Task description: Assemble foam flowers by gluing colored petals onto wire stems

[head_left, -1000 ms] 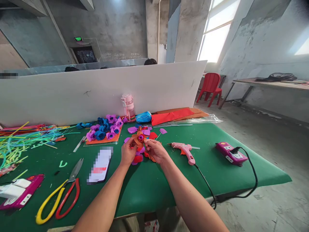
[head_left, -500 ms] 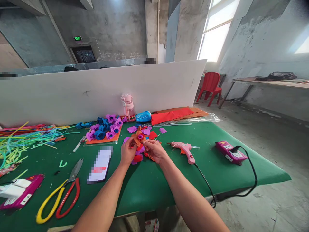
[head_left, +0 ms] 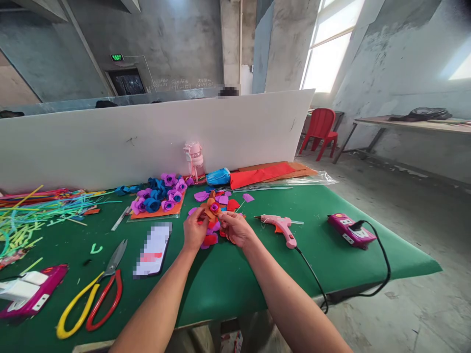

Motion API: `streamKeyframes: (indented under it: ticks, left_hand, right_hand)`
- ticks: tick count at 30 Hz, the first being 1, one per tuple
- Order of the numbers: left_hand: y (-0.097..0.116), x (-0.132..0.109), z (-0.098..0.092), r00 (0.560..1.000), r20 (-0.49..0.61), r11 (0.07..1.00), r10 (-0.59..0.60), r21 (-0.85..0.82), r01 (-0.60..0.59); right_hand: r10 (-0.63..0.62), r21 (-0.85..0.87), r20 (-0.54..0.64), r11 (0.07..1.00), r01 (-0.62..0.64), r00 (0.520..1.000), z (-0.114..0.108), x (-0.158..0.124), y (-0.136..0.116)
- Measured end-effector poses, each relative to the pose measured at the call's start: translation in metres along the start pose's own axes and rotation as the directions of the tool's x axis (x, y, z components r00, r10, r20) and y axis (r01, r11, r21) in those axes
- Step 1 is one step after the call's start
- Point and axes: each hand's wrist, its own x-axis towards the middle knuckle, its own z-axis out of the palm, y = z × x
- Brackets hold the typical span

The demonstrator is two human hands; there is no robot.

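Between both hands is a small craft flower [head_left: 212, 206] with orange-brown petals around a purple and red centre. My left hand [head_left: 195, 229] pinches its left side with thumb and fingers. On its right side, my right hand [head_left: 236, 228] is closed on the petals as well. Loose purple petals [head_left: 201, 196] and red petals [head_left: 232, 205] lie on the green table around and beneath the hands. A pink glue gun [head_left: 281, 227] rests just right of my right hand, its cord running off the front edge.
Finished purple and blue flowers [head_left: 162, 194] sit behind left. Scissors [head_left: 106, 274] and a phone [head_left: 153, 250] lie front left. Coloured strips [head_left: 33, 220] cover the far left. A pink bottle [head_left: 195, 159] stands by the white board [head_left: 154, 137]. A purple power strip [head_left: 351, 229] is at right.
Both hands stay almost in place, still holding the flower. The view has shifted very slightly; nothing else visibly differs.
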Motion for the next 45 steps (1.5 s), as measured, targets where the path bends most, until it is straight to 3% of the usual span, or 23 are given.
streamKeyframes:
  ticks: [4,14,19,28,33,36,38,41,43,45]
  left_hand:
    - [0.000,0.001,0.000,1.000,-0.001,1.000,-0.010,-0.002,0.010]
    - [0.004,0.000,-0.002,0.997,0.020,0.994,0.079,0.075,-0.080]
    - [0.008,-0.001,-0.004,0.993,0.015,0.989,0.113,0.099,-0.114]
    - [0.004,0.000,0.000,1.000,0.021,1.000,-0.015,0.000,0.015]
    - [0.003,0.001,0.000,1.000,-0.006,1.000,-0.031,0.005,0.031]
    - [0.002,0.001,0.000,0.999,-0.012,0.999,-0.041,-0.013,0.041]
    - [0.002,0.002,0.000,0.998,-0.010,0.997,-0.065,-0.043,0.065]
    - [0.003,0.003,-0.001,0.995,0.013,0.990,-0.103,-0.099,0.104]
    - [0.005,0.003,-0.001,0.993,0.022,0.984,-0.119,-0.128,0.121]
    - [0.005,0.004,-0.001,0.991,0.016,0.982,-0.132,-0.134,0.133]
  right_hand:
    - [-0.078,-0.054,-0.004,0.996,0.077,0.997,0.001,0.001,0.001]
    - [0.035,-0.051,-0.041,0.998,-0.037,0.999,-0.001,0.002,0.003]
    - [0.025,-0.050,-0.026,0.998,-0.026,0.999,-0.002,0.002,0.003]
    - [0.028,-0.030,-0.001,0.999,-0.028,1.000,-0.001,0.000,0.000]
    - [0.016,-0.058,0.021,0.998,-0.015,1.000,0.001,-0.001,-0.002]
    - [-0.075,-0.160,-0.045,0.985,0.067,0.996,0.003,-0.001,-0.003]
    - [-0.267,-0.317,-0.095,0.921,0.225,0.959,0.005,-0.002,-0.004]
    - [-0.568,-0.625,0.004,0.641,0.446,0.823,0.009,-0.006,-0.006]
    - [-0.647,-0.767,0.125,0.417,0.487,0.752,0.011,-0.010,-0.007]
    - [-0.666,-0.844,0.206,0.250,0.475,0.717,0.012,-0.014,-0.008]
